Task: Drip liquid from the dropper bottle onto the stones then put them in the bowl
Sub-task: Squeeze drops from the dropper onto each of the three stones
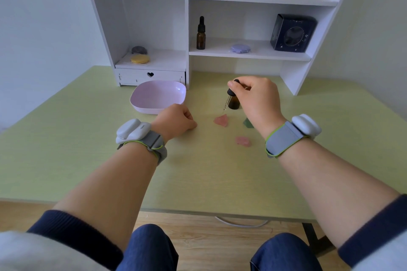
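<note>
My right hand (pixel 255 99) pinches the black bulb of a dropper (pixel 229 97), whose glass tip hangs just above a pink stone (pixel 221 120). Right behind the dropper stands the open brown bottle (pixel 234 103) on the green table. A second pink stone (pixel 243 141) lies nearer to me. A green stone (pixel 247 123) peeks out from under my right wrist. The empty pink bowl (pixel 157 97) sits to the left of the stones. My left hand (pixel 176 121) rests as a loose fist on the table beside the bowl, holding nothing.
A white shelf unit (pixel 187 28) stands at the back of the table (pixel 88 149), with a second brown dropper bottle (pixel 200 34), a dark box (pixel 293 33), a purple disc (pixel 240 48) and a yellow disc (pixel 140 59) on it. Both wrists wear grey bands.
</note>
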A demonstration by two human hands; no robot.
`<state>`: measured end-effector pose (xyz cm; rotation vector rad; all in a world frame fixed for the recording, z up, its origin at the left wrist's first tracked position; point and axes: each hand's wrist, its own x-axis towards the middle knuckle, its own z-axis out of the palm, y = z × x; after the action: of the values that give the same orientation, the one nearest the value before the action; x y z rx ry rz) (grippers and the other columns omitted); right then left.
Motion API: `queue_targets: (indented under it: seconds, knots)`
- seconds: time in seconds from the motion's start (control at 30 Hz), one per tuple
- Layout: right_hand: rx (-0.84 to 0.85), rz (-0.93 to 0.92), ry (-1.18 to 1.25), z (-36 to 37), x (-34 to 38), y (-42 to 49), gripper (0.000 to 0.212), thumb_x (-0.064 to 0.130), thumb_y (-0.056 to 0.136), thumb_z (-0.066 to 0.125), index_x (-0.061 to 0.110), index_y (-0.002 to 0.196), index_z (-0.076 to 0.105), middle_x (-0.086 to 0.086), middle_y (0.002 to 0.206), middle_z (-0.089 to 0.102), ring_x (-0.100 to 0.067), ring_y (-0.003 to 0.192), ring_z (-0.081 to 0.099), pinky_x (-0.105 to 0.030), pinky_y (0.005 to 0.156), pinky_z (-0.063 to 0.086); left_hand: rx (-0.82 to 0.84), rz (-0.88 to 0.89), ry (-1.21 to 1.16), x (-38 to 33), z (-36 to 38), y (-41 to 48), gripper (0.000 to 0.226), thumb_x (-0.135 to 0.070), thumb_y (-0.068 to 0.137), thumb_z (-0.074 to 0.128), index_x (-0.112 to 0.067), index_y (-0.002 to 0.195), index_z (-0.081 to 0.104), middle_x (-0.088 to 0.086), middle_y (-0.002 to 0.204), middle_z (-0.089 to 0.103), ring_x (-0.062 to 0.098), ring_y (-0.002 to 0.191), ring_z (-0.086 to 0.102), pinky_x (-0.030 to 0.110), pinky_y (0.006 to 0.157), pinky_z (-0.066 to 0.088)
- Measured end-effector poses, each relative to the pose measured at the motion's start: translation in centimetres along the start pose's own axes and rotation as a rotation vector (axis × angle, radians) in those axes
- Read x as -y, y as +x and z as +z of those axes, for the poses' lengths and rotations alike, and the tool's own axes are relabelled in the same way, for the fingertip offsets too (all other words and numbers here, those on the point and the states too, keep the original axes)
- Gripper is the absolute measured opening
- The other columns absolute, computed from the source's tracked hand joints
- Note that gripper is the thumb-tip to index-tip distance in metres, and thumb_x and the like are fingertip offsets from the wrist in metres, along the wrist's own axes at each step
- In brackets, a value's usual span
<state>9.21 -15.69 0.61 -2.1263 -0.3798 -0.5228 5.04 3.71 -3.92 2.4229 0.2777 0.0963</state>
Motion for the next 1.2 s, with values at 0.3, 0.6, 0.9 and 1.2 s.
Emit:
queue_targets:
  seconds: [0.3,0.6,0.9,1.2]
  knots:
    - [-0.003,-0.012,-0.016,0.07,-0.21,0.08,0.028,0.032,0.088,0.062,0.014,0.07,0.073,0.013,0.05,0.058,-0.003,0.044,0.046,-0.024,0.052,0.037,0.003,-0.006,-0.006,0.02,-0.01,0.06,0.01,-0.021,0.08,0.069,-0.012,0.084,0.067,0.001,0.085,0.064,0.018,0.075,0.056,0.027,0.065,0.046]
    - [-0.008,-0.024,-0.032,-0.17,-0.42,0.14,0.028,0.031,0.089,0.062,0.013,0.071,0.073,0.013,0.053,0.059,-0.002,0.049,0.048,-0.024,0.053,0.037,0.004,-0.001,0.001,-0.07,-0.06,-0.02,0.013,-0.021,0.081,0.069,-0.01,0.087,0.068,0.002,0.086,0.064,0.018,0.075,0.055,0.028,0.066,0.047]
    - [-0.01,-0.021,-0.052,-0.17,-0.6,0.09,0.027,0.03,0.09,0.062,0.013,0.072,0.073,0.017,0.048,0.051,0.002,0.047,0.048,-0.017,0.047,0.031,0.007,-0.003,-0.005,-0.15,-0.07,-0.07,0.011,-0.02,0.081,0.069,-0.01,0.086,0.067,0.004,0.086,0.065,0.019,0.074,0.055,0.028,0.066,0.046]
    - [-0.023,-0.034,-0.056,-0.1,-0.61,0.12,0.027,0.03,0.089,0.062,0.011,0.072,0.073,0.015,0.05,0.053,-0.004,0.05,0.048,-0.022,0.05,0.034,-0.001,0.002,0.0,-0.14,-0.03,-0.1,0.012,-0.021,0.081,0.069,-0.01,0.087,0.068,0.003,0.086,0.064,0.019,0.076,0.056,0.029,0.068,0.047]
